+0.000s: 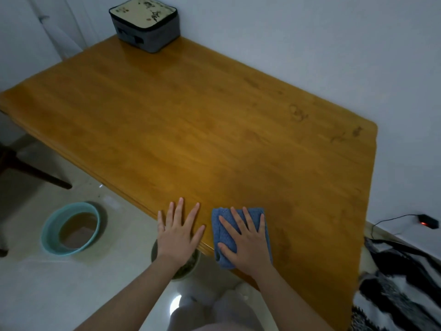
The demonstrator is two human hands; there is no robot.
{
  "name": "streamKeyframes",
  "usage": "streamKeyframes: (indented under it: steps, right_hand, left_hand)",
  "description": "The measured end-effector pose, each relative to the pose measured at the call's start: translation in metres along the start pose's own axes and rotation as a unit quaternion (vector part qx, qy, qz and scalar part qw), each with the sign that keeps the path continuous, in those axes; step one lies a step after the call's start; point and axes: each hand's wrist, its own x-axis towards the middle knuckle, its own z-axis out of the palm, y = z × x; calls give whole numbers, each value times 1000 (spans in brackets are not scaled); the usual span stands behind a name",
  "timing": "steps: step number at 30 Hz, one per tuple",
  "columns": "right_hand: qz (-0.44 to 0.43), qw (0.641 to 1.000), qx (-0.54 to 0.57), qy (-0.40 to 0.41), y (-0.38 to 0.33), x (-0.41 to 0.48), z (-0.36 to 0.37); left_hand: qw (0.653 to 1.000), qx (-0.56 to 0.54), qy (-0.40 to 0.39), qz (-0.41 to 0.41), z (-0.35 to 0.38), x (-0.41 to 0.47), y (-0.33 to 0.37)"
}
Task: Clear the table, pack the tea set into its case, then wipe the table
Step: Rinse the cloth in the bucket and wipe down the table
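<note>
A folded blue cloth (223, 225) lies at the near edge of the wooden table (202, 120). My right hand (245, 240) presses flat on the cloth with fingers spread. My left hand (177, 231) rests flat on the table edge just left of the cloth, fingers apart and holding nothing. The grey tea set case (145, 23), zipped closed with a cream printed lid, stands at the far corner of the table against the wall. Faint ring stains (297, 113) mark the table surface near its right side.
On the floor to the left stands a teal basin (71, 228) of brownish liquid. A small round bin (188, 266) sits under the table edge below my left hand. A dark chair leg (35, 170) is at far left. A black-and-white blanket (401, 290) lies at right, beside a black cable and adapter (428, 222).
</note>
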Motion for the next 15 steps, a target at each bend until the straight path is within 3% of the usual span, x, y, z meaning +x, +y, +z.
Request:
streamKeyframes:
  steps: [7, 15]
  right_hand:
    - [-29, 1000, 1, 1, 22, 23, -5]
    - [-91, 996, -16, -12, 61, 84, -15]
  left_hand:
    - [1000, 3, 10, -14, 4, 11, 21]
    - [993, -16, 25, -112, 11, 2, 42]
